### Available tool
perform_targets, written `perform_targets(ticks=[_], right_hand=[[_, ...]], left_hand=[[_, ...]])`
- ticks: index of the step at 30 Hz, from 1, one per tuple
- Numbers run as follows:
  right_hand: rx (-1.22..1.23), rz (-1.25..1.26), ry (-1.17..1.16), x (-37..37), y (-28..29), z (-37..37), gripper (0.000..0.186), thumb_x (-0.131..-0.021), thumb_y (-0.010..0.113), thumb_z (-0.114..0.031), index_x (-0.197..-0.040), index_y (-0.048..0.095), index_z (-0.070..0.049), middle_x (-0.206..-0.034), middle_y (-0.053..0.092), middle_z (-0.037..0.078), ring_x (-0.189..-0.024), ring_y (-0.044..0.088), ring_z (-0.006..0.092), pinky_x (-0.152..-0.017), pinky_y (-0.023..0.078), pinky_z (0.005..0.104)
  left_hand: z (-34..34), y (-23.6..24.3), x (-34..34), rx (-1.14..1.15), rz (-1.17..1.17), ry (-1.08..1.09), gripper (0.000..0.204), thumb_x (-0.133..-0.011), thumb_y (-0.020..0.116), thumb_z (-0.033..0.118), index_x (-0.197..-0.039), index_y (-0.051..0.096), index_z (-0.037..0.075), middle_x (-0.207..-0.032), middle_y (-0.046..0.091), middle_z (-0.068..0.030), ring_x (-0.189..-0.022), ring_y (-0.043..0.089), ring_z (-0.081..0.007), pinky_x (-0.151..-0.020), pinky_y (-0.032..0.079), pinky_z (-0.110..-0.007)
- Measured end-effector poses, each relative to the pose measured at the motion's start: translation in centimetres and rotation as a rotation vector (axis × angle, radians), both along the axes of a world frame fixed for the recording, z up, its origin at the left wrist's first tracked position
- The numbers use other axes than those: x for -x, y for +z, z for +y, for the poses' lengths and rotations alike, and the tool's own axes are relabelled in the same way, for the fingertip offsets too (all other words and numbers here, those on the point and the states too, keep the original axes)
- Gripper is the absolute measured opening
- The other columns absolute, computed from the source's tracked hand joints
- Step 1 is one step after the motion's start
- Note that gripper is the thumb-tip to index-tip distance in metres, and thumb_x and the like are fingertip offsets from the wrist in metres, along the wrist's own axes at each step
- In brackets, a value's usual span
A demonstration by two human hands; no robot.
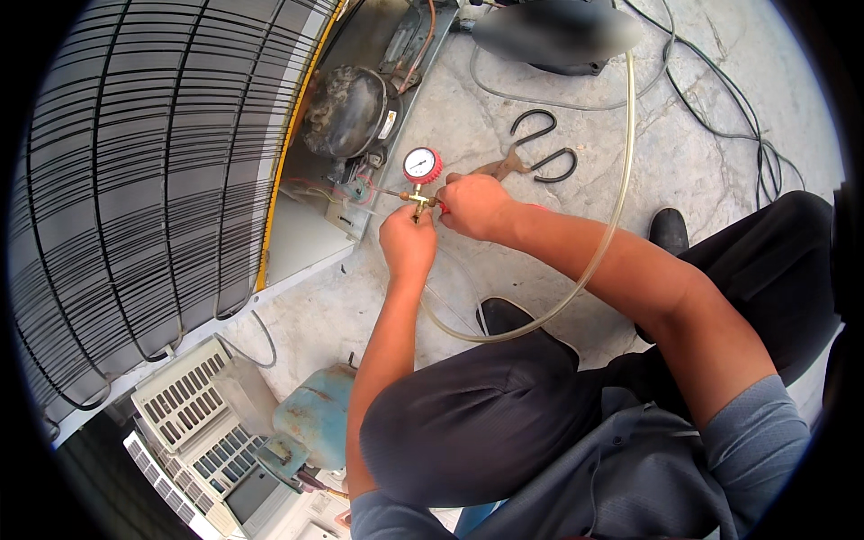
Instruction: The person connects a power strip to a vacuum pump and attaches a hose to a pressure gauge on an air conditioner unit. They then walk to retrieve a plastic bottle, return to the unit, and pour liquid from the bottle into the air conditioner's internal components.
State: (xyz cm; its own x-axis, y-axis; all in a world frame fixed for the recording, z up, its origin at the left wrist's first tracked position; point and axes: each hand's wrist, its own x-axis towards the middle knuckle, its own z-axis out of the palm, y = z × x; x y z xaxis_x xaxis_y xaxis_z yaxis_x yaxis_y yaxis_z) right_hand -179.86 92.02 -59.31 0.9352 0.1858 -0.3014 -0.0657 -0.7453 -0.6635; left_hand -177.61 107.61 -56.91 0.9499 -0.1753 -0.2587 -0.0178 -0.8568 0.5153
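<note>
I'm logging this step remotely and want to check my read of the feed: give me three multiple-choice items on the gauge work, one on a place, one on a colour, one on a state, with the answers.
1. Where do the scissors lie?
A. on the concrete floor beyond the hands
B. on the person's knee
C. on top of the compressor

2. What colour is the rim of the pressure gauge?
A. blue
B. red
C. yellow

3. What are the hands doing?
A. both resting on the knees
B. one holds the scissors
C. both grip the brass valve fitting under the gauge

Answers: 1 A, they lie on the floor just past the right hand. 2 B, a red ring frames the white dial. 3 C, the left hand pinches the fitting from below and the right hand closes on its side.
</note>
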Motion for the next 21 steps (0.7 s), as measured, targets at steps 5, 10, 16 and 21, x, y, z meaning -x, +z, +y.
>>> perform_targets(ticks=[5, 10, 16, 21], right_hand=[[-0.072, -0.057, -0.104, 0.1, -0.6, 0.0, 0.033, -0.077, 0.073, -0.031, -0.094, 0.07, -0.002, -0.103, 0.067, 0.018, -0.093, 0.068, 0.0344, -0.081, 0.055, 0.0439], [-0.267, 0.154, -0.029, -0.9, -2.3, -0.7, 0.042, -0.074, 0.073, -0.034, -0.098, 0.065, 0.0, -0.092, 0.069, 0.021, -0.088, 0.068, 0.0362, -0.079, 0.054, 0.0438], [-0.027, 0.056, -0.125, 0.2, -1.4, 1.2, 0.044, -0.076, 0.073, -0.031, -0.101, 0.056, 0.001, -0.083, 0.068, 0.021, -0.079, 0.069, 0.0367, -0.071, 0.055, 0.0467], [0.024, -0.02, -0.128, 0.7, -0.7, 1.1, 0.04, -0.079, 0.072, -0.031, -0.097, 0.055, 0.0, -0.083, 0.068, 0.02, -0.08, 0.069, 0.0368, -0.071, 0.055, 0.0461]], left_hand=[[1.3, -1.2, -1.5, 0.324, 0.414, 0.25, 0.021, -0.093, 0.064, 0.022, -0.087, 0.069, 0.002, -0.063, 0.057, 0.0005, -0.048, 0.042, -0.0068, -0.042, 0.03, -0.025], [0.8, 0.1, -1.6, 0.382, 0.499, 0.32, 0.021, -0.092, 0.065, 0.021, -0.083, 0.067, 0.002, -0.062, 0.052, 0.0022, -0.044, 0.037, -0.0048, -0.039, 0.027, -0.024], [0.5, -0.7, -1.6, 0.351, 0.39, 0.296, 0.023, -0.091, 0.066, 0.02, -0.077, 0.066, 0.002, -0.061, 0.052, 0.0023, -0.045, 0.039, -0.005, -0.039, 0.026, -0.024], [0.5, -1.0, -1.4, 0.373, 0.399, 0.3, 0.023, -0.091, 0.066, 0.021, -0.079, 0.066, 0.002, -0.063, 0.052, 0.0021, -0.046, 0.04, -0.0048, -0.04, 0.027, -0.024]])
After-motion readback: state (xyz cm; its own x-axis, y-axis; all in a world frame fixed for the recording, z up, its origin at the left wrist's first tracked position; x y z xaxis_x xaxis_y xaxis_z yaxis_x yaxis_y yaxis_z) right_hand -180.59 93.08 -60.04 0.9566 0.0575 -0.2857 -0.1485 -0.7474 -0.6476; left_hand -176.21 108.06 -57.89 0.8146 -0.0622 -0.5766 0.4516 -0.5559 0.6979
